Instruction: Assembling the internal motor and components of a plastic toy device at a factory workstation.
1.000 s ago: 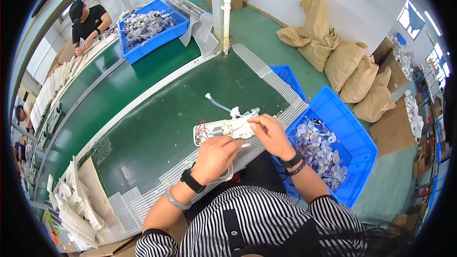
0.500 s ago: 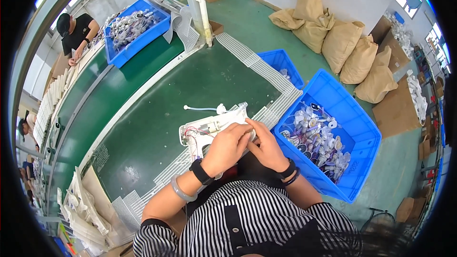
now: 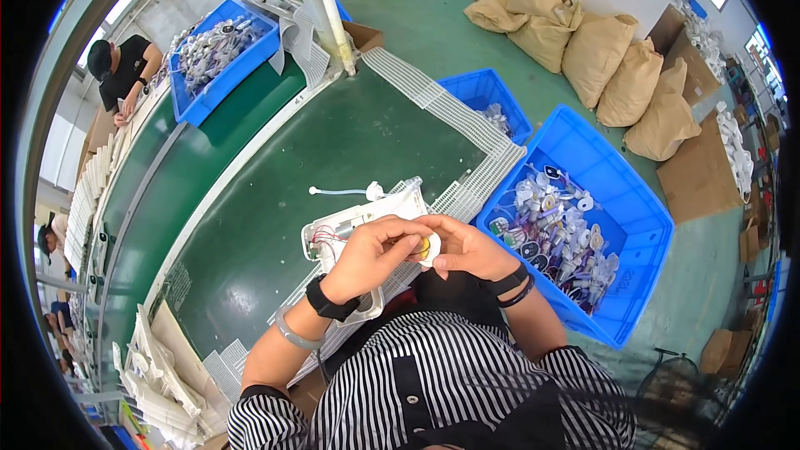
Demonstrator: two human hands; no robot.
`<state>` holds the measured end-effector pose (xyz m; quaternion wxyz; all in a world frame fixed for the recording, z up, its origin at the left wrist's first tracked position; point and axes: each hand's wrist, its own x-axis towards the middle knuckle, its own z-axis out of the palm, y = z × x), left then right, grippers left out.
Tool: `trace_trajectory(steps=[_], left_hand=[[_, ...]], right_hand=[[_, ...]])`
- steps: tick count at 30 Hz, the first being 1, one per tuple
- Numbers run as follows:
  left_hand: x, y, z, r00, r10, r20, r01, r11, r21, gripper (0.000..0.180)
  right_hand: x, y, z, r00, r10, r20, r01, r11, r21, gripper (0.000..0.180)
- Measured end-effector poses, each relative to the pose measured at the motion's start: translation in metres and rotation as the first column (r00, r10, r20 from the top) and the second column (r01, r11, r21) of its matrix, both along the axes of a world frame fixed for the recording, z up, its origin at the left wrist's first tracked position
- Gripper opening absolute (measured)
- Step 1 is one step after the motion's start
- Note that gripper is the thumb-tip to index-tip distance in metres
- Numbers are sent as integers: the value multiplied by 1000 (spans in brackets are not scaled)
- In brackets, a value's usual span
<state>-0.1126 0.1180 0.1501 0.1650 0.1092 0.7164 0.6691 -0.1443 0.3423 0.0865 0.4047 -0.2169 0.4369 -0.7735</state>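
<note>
Close to my body, my left hand (image 3: 377,252) and my right hand (image 3: 473,252) meet over a small round white part with a yellow middle (image 3: 431,248). Fingers and thumbs of both hands are closed on it, partly covering it. Under and beyond my left hand lies a white plastic housing (image 3: 315,232), its half-shell showing thin red wires and a grey cylindrical piece. My left hand and wrist hide part of this housing. A thin pale tube (image 3: 340,192) with a white fitting (image 3: 375,191) rests just past it on the green work surface (image 3: 250,229).
A large blue bin (image 3: 642,233) of mixed small parts stands at my right, a smaller blue bin (image 3: 521,121) behind it. Another filled blue bin (image 3: 196,108) is at far left, near a co-worker (image 3: 125,75). White shells (image 3: 162,371) are stacked lower left. Brown sacks (image 3: 596,58) line the wall.
My fingers have shifted, and the yellow middle of the round part now shows between them. My right hand has turned and moved slightly right. The whole view has shifted a little.
</note>
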Motion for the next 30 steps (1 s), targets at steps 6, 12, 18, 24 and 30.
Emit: trace_trajectory(steps=[6,12,18,24,30], left_hand=[[-35,-14,2,949,82,-306,-200,903,-379,24],[-72,-14,-22,835,-207,-510,-326,561,-761,31],[-78,-12,-46,715,-362,-598,-382,514,-768,11],[-63,-15,-31,615,-458,-642,-401,519,-755,7],[-57,-16,-40,590,-438,-678,-366,604,-708,7]], right_hand=[[2,-13,-2,963,-210,-168,222,974,53,68],[-4,-6,9,889,-224,-399,391,825,409,72],[-11,-14,7,627,-239,-741,659,670,342,72],[-16,-15,1,645,-247,-723,657,662,361,73],[-26,-17,4,637,-134,-759,588,721,365,73]])
